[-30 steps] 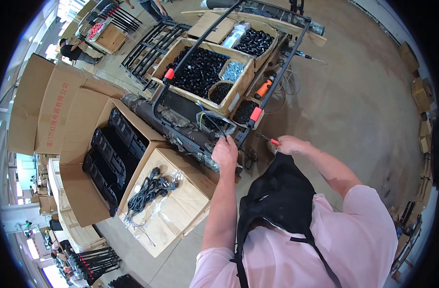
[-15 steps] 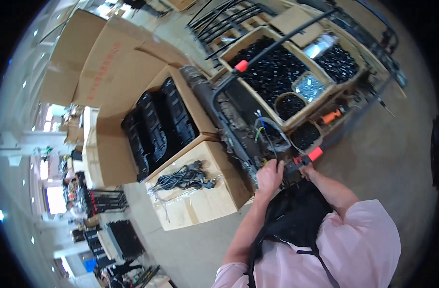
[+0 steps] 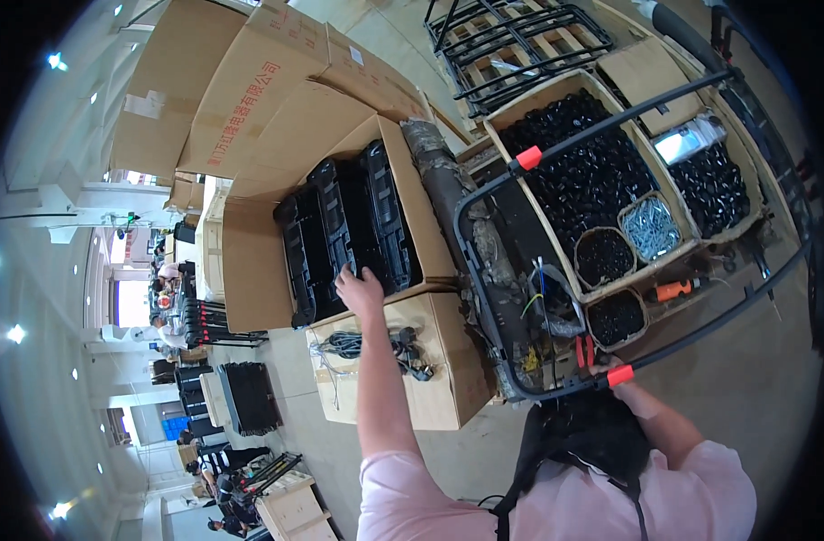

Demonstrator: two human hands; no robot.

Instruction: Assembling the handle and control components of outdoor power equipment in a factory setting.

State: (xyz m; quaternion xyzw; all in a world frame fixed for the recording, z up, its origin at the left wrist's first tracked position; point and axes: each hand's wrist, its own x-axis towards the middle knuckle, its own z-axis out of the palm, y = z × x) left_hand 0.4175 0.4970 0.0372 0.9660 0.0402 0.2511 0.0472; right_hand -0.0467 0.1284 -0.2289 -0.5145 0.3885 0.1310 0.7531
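My left hand [image 3: 361,292] is stretched out over the open cardboard box [image 3: 315,314], holding nothing, thumb and fingers apart. Its fingertips are at the near edge of the black moulded plastic parts [image 3: 338,212] standing in rows inside; whether they touch cannot be seen. My right hand [image 3: 601,365] is low by the near rail of a black tubular metal frame [image 3: 570,391] with red bands, its fingers closed and partly hidden. Red-handled pliers [image 3: 585,352] are right beside those fingers; what the hand grips is unclear.
A coil of black power cords [image 3: 344,344] lies on a closed carton [image 3: 430,397]. Under the frame, a wooden tray [image 3: 601,290] holds black caps, small black pieces and screws [image 3: 649,228]. An orange-handled tool [image 3: 673,290] lies close by. Black frames [image 3: 520,54] rest on pallets behind.
My left hand has left the frame's near side and reached left over the box. My right hand stays by the near rail. The view has shifted, showing more of the frame.
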